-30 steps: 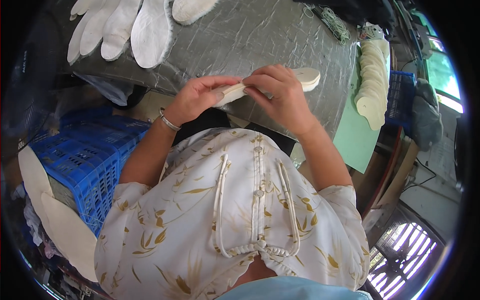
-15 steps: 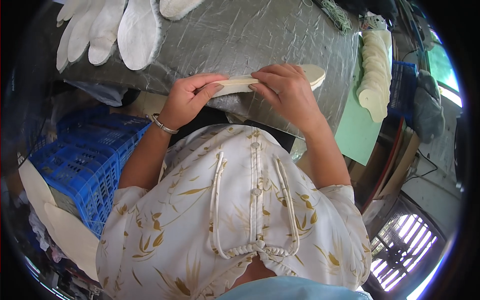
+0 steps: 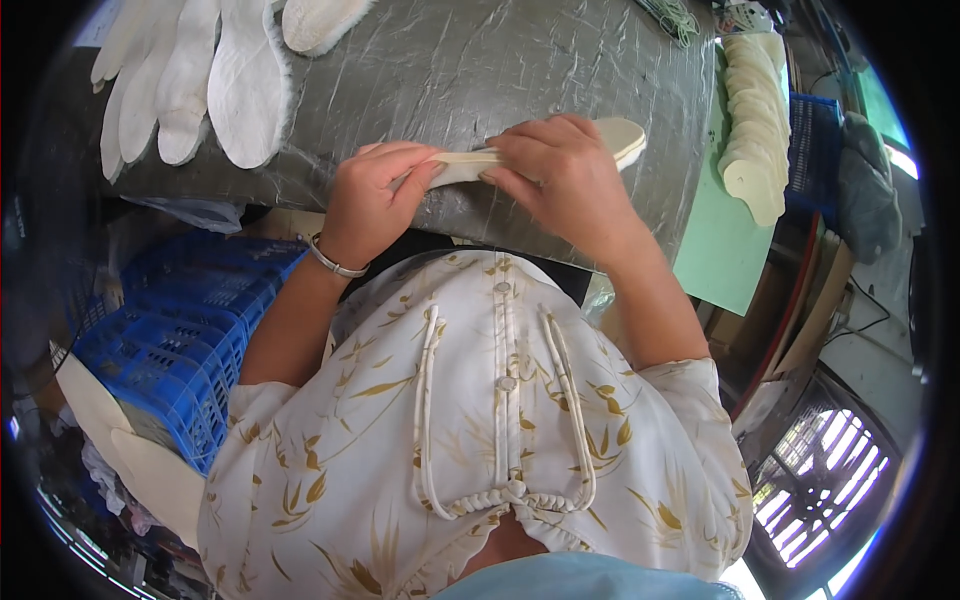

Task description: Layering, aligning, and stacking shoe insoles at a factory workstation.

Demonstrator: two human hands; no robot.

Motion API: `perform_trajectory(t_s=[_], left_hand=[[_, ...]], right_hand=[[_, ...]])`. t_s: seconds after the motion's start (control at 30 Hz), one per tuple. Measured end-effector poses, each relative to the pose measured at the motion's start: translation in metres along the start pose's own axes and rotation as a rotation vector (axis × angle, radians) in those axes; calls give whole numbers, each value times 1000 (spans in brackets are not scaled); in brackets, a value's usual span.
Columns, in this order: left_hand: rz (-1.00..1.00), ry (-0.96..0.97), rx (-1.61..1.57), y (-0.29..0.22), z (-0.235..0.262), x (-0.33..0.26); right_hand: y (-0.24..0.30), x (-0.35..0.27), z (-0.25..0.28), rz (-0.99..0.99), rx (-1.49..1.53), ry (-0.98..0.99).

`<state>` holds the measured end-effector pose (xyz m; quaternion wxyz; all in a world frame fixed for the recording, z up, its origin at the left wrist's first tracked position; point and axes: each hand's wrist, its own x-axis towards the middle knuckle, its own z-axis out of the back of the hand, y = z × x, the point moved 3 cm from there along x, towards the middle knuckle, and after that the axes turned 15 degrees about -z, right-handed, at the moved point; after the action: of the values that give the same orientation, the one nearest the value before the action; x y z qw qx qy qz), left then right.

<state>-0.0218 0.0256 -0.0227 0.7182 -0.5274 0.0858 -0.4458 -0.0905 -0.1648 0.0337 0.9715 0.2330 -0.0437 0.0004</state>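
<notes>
A cream shoe insole [image 3: 626, 138], which looks layered along its edge, is held on its side near the front edge of the table. My left hand [image 3: 376, 196] pinches its left end between thumb and fingers. With thumb and fingertips, my right hand [image 3: 566, 178] grips its middle, and the rounded right end sticks out beyond the knuckles. My fingers cover much of the insole. A narrow strip of its edge shows between the two hands.
White fleecy insoles [image 3: 245, 90] lie at the table's far left. An overlapping row of cream insole pieces [image 3: 752, 120] rests on a green sheet [image 3: 728, 262] at the right. Thin cords [image 3: 672, 20] lie at the back. Blue plastic crates [image 3: 165, 355] stand below left.
The whole view has turned slightly. Both hands keep their pinch on the insole, and the right one sits a little farther left in the picture.
</notes>
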Motion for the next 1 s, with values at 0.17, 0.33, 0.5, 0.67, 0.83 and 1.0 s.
perform_trajectory(t_s=[0.17,0.33,0.5,0.67,0.83,1.0], left_hand=[[-53,-126,86,7,7,-1],[18,-41,-36,7,13,9],[-164,82,239,-19,9,46],[-88,265,146,-24,-17,68],[-76,163,180,-18,-19,68],[-156,181,239,-20,-21,71]], right_hand=[[-35,-3,32,-156,-26,45],[-39,-2,32,-128,128,8],[-41,3,33,-115,153,10],[-49,0,38,-159,202,105],[-73,-7,41,-102,295,87],[-76,-6,41,-101,298,-43]])
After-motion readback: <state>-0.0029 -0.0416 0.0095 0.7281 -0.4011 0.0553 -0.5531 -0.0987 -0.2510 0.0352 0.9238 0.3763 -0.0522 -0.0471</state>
